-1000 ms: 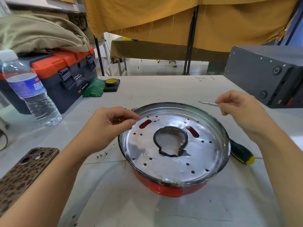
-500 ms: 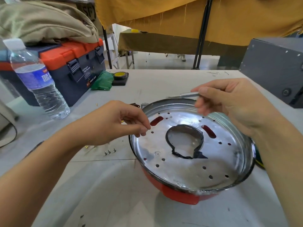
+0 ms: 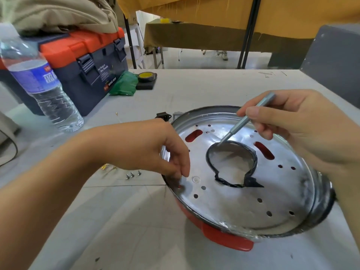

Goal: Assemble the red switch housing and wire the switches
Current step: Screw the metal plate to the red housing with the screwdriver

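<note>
The red switch housing point(image 3: 224, 237) is seen in the lower right of the frame, resting on the white table point(image 3: 194, 88) with its open side up and a perforated silver plate point(image 3: 233, 201) seated inside it. A round, black-edged opening point(image 3: 231, 166) is cut at the plate's centre.

A slim grey screwdriver point(image 3: 247, 118) is pinched between thumb and fingers of the right hand point(image 3: 296, 129). Its long axis runs from the upper right down to the lower left, and its tip is pointed at the upper-left edge of the opening.

The left hand point(image 3: 155, 149) is held over the plate's left rim, fingers curled downward with their tips close together at the plate surface; whether something small is pinched cannot be told.

Three loose screws point(image 3: 132, 174) lie on the table just left of the housing. A water bottle point(image 3: 42, 84) and a toolbox point(image 3: 87, 61) stand at the upper left.
</note>
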The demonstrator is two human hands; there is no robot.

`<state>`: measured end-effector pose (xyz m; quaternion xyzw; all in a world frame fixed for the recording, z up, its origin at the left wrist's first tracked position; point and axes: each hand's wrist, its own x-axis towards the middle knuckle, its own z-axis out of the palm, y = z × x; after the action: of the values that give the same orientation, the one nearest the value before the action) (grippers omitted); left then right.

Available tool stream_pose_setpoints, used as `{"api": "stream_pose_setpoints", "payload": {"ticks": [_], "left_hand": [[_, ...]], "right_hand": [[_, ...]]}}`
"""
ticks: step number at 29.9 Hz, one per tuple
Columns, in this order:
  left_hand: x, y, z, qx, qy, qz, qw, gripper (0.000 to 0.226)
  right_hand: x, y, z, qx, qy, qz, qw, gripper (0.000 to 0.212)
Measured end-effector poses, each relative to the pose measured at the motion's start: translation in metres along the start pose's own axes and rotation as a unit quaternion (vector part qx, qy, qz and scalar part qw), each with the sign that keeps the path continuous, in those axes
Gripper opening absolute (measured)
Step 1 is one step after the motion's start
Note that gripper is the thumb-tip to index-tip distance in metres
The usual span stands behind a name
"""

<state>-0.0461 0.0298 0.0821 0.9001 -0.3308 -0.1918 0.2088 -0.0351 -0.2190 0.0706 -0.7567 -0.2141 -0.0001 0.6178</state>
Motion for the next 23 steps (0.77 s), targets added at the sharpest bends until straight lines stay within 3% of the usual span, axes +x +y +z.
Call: {"api": "stream_pose_setpoints", "payload": {"ticks": [23], "left_hand": [[0.014,0.007,-0.009,0.086,-0.114,-0.026,0.989,0.008]], "right_hand": [[-0.002,-0.002,-0.002,0.03,0.016,-0.012,0.999,0.018]]}}
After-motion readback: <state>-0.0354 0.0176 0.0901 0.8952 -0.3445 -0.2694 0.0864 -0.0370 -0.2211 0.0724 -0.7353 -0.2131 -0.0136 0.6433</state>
